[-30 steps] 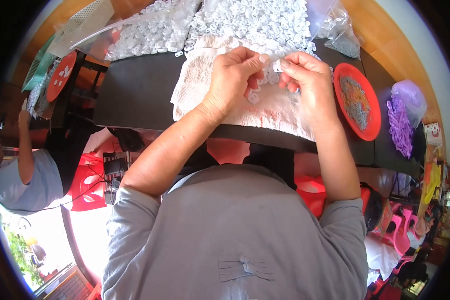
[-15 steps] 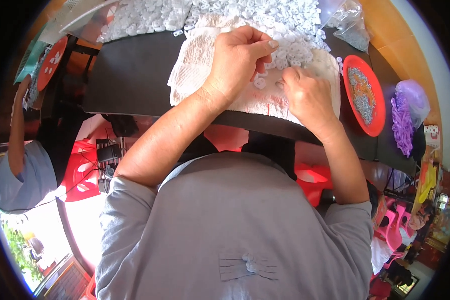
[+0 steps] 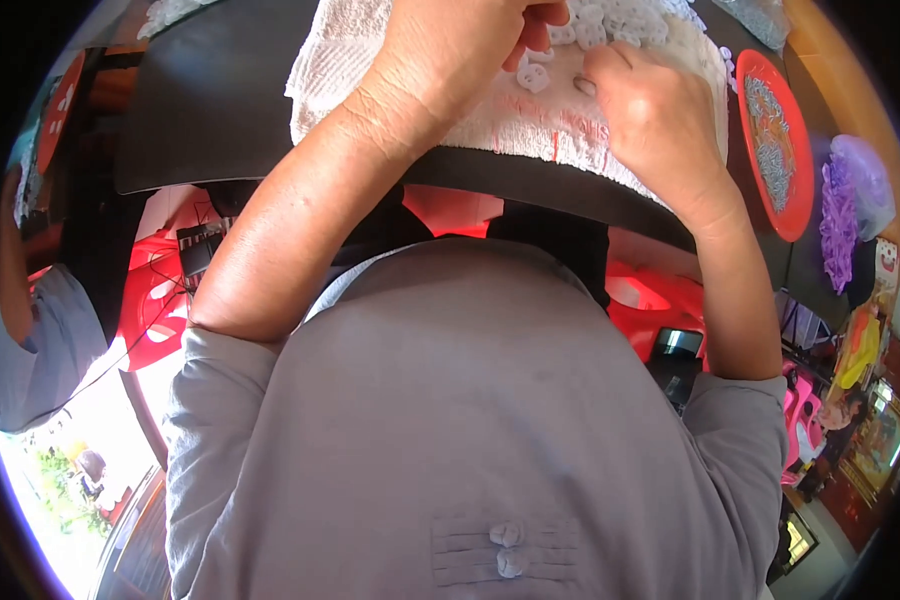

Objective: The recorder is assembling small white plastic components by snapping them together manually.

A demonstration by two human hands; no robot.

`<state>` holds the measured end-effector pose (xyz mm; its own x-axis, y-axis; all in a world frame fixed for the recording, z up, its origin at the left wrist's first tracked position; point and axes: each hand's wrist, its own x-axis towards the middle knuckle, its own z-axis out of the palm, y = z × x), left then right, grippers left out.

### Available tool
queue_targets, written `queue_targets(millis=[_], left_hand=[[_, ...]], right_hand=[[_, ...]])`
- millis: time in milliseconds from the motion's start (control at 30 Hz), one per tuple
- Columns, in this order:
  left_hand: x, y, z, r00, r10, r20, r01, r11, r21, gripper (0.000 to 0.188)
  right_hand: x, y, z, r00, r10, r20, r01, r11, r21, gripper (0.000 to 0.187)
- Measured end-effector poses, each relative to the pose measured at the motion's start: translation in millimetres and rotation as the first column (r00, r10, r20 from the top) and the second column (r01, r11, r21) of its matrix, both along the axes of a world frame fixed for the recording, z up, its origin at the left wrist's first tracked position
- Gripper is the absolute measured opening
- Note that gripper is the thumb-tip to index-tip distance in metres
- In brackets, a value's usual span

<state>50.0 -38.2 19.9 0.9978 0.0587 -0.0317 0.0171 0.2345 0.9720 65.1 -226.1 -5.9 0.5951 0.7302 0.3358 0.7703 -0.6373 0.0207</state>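
My left hand point(image 3: 460, 45) is raised over a white towel point(image 3: 335, 60), partly cut off by the upper edge of the view. Its visible fingers are curled in, and what they hold, if anything, is out of sight. My right hand point(image 3: 660, 115) rests low over the towel's right half with fingers bent closed; a small dull piece shows at its fingertips, too small to name. Between the hands lie a few loose white plastic pieces with holes point(image 3: 533, 77), beside a pile of the same pieces point(image 3: 620, 22). Faint red print marks the towel.
A red oval plate point(image 3: 798, 190) of small metal pieces stands right of the towel on the dark table point(image 3: 205, 110). Purple chain-like pieces point(image 3: 838, 225) lie beyond it with a clear bag. Red stools point(image 3: 640, 295) sit below. Another person's sleeve point(image 3: 45, 340) is at far left.
The whole view has tilted down, so the table and both hands sit higher in it. My left hand is now partly cut off. My right hand stays closed near the loose white pieces.
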Motion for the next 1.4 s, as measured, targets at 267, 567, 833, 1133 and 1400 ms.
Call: queue_targets(millis=[267,567,833,1133,1400], left_hand=[[-1.4,-4.3,-13.7,0.990,-0.114,0.078,0.102,0.984,0.148,0.014],[-4.4,-10.7,-26.6,0.883,-0.356,0.306,0.214,0.886,0.412,0.028],[-5.4,-12.4,-25.1,0.772,-0.350,0.531,-0.028,0.815,0.579,0.027],[-7.9,-8.3,-16.6,0.868,-0.175,0.465,-0.045,0.905,0.424,0.020],[20.2,57.4,111.4,0.623,0.228,0.748,-0.646,0.690,0.328,0.010]], right_hand=[[-2.0,-9.1,-0.5,0.993,-0.046,-0.109,0.069,0.973,0.219,0.009],[-8.6,-13.7,18.7,0.574,0.304,-0.760,0.538,0.560,0.630,0.017],[-11.6,-9.4,16.9,0.481,0.458,-0.748,0.619,0.426,0.659,0.019],[-21.8,12.9,13.1,0.585,0.504,-0.635,0.605,0.250,0.756,0.020],[-22.5,-9.5,4.3,0.709,0.450,-0.543,0.550,0.128,0.825,0.024]])
